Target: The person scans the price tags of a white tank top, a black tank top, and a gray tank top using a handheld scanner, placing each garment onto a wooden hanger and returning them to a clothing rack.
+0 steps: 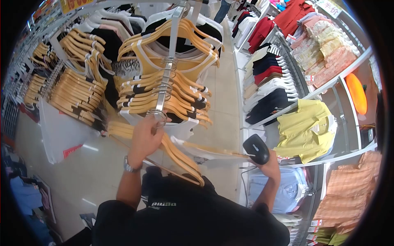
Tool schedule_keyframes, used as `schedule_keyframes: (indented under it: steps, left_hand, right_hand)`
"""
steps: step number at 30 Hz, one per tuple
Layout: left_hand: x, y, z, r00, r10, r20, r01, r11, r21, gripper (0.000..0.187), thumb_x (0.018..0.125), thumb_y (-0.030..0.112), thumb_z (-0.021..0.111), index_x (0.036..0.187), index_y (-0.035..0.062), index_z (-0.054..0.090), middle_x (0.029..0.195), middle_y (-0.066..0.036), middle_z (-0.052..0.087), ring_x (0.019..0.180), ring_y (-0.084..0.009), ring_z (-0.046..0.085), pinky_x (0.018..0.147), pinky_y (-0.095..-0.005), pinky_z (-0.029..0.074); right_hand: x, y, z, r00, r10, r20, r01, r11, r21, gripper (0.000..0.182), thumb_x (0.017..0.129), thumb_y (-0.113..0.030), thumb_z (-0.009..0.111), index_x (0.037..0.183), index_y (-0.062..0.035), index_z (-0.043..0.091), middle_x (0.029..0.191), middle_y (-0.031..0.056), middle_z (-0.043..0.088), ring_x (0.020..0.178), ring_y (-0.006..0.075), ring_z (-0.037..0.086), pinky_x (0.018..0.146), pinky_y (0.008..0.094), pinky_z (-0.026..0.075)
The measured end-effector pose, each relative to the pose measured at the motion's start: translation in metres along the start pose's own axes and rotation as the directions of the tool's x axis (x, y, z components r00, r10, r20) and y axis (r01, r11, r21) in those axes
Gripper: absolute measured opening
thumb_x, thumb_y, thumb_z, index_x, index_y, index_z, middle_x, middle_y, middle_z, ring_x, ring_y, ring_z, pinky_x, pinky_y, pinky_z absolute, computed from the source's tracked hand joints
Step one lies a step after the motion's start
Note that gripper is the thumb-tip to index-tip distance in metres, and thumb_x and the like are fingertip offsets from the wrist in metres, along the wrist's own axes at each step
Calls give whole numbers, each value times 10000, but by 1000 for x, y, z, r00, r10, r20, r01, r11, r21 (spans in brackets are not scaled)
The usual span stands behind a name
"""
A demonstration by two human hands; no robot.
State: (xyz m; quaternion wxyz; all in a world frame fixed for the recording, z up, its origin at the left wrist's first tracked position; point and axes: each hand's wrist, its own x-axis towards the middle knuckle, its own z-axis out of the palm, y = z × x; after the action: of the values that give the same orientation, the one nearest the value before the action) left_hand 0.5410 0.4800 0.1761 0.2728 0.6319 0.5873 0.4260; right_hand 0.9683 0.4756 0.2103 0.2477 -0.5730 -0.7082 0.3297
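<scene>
My left hand (146, 137) is closed around the hooks of several wooden hangers (178, 158) at the front end of the metal rail (167, 78). Behind it, many wooden hangers with tank tops hang along the rail. A black handheld scanner (256, 149) is in my right hand (269, 166), with its rounded end upward. Between the two hands a pale garment (205, 151) on a hanger stretches out, blurred by motion. Whether my right fingers also touch that garment cannot be made out.
At the left, more racks hold wooden hangers (76, 92). White shelving on the right carries a yellow shirt (305, 129), a blue garment (281, 190), an orange plaid garment (349, 192) and a row of hanging clothes (269, 82). A person's legs (222, 11) show far back.
</scene>
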Motion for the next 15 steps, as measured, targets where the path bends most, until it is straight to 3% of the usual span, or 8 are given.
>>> schedule_keyframes:
  steps: [4, 7, 8, 9, 11, 12, 15]
  left_hand:
    - [0, -3, 1, 996, 67, -63, -69, 997, -30, 352, 788, -31, 523, 1071, 17, 728, 1205, -90, 703, 680, -162, 594, 588, -266, 443]
    - [0, 0, -7, 1000, 22, 2, -22, 998, 56, 356, 775, -13, 533, 1060, 28, 742, 1201, -95, 706, 655, -164, 571, 582, -266, 437]
    - [0, 0, -9, 999, -43, 30, 40, 995, 93, 351, 772, 2, 543, 1055, 39, 749, 1216, -95, 701, 687, -193, 593, 595, -281, 458]
    - [0, -6, -7, 1000, 26, 5, -27, 992, 124, 350, 772, 4, 546, 1055, 43, 749, 1215, -93, 702, 711, -210, 599, 621, -294, 468]
    - [1, -20, -5, 983, 177, -44, -165, 967, 195, 348, 772, 8, 553, 1055, 52, 751, 1212, -88, 703, 760, -242, 612, 673, -320, 489]
    - [1, -21, -5, 981, 191, -41, -178, 961, 212, 330, 770, 14, 566, 1048, 37, 744, 1204, -84, 706, 909, -282, 612, 791, -361, 491]
    - [1, -16, -6, 986, 164, -43, -152, 967, 206, 287, 767, 14, 574, 1009, 1, 726, 1188, -74, 713, 954, -286, 572, 837, -369, 467]
  right_hand:
    - [8, -10, 27, 997, 74, 2, -74, 996, 44, 446, 721, -112, 878, 1093, 19, 669, 904, 83, 727, 778, 111, 613, 744, 297, 527]
    - [15, -14, 41, 1000, -9, -29, 8, 1000, -26, 436, 728, -99, 872, 1095, 19, 668, 881, 76, 722, 759, 103, 603, 732, 297, 527]
    - [16, -19, 43, 999, 41, -14, -41, 999, -18, 422, 737, -79, 862, 1098, 19, 668, 894, 85, 728, 770, 107, 612, 749, 301, 528]
    - [17, -26, 47, 994, 103, -21, -102, 994, 31, 420, 741, -64, 856, 1107, 21, 668, 935, 103, 740, 813, 119, 629, 798, 306, 526]
    - [23, -21, 51, 999, 38, -23, -38, 999, -6, 425, 738, -74, 861, 1107, 19, 670, 948, 109, 744, 820, 118, 638, 790, 307, 526]
    - [24, -21, 53, 998, 50, -32, -51, 999, -13, 429, 737, -78, 863, 1107, 18, 671, 949, 112, 744, 822, 123, 644, 791, 307, 526]
    - [31, -25, 58, 996, 62, -60, -64, 997, -42, 428, 725, -86, 872, 1092, 16, 677, 945, 111, 744, 822, 133, 652, 789, 309, 524]
